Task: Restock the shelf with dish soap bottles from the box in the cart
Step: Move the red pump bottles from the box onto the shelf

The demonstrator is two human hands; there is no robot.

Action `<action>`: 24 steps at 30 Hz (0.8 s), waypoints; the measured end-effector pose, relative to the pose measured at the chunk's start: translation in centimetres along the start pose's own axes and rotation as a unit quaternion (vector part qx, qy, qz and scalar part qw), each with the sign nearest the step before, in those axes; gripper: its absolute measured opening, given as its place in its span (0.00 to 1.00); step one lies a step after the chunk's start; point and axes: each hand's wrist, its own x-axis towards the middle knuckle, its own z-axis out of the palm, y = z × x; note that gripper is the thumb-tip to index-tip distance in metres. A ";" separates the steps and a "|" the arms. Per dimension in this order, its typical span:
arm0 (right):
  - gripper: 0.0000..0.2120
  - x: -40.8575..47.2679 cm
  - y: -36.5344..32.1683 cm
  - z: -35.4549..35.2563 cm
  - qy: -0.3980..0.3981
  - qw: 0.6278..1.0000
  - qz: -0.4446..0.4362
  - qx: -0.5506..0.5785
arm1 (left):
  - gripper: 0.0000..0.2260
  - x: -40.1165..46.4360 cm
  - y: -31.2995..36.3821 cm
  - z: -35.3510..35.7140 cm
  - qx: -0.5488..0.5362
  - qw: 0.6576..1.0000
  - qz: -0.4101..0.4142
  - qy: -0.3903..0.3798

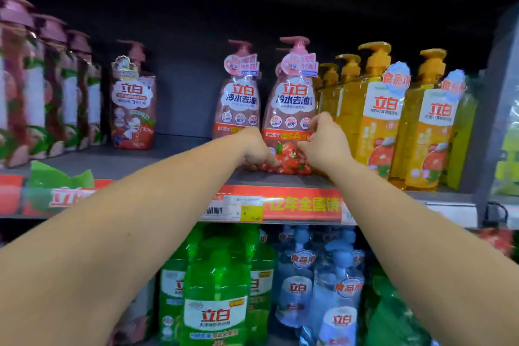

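Bottle [289, 121] stands at the shelf [280, 180] front, your left hand [254, 149] and right hand [323, 143] apparently gripping its base; gaps remain.

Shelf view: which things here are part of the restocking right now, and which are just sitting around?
In the job:
front pink bottle, gripped low by left hand and right hand
pink bottle behind
shelf

Just there:
yellow bottles
green bottles
blue bottles
price tag

Both hands [292, 146] around pink bottle [290, 109]
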 end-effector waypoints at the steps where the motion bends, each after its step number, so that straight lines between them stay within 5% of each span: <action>1: 0.13 -0.1 0.2 0.1 -0.005 1.000 -0.001 -0.002 | 0.26 0.2 -0.1 0.1 -0.005 1.000 -0.003 0.006; 11: 0.08 -0.4 0.6 1.1 -0.017 0.999 -0.009 -0.050 | 0.19 0.3 -0.2 0.2 -0.069 0.997 -0.006 0.018; 18: 0.05 -1.2 -0.6 1.1 -0.031 0.997 -0.026 -0.064 | 0.26 -1.1 -0.8 -0.9 -0.088 0.996 0.018 0.004; 24: 0.09 -3.9 -9.3 3.7 -0.073 0.988 -0.133 -0.013 | 0.18 -7.5 -3.6 -7.9 0.128 0.967 0.085 0.203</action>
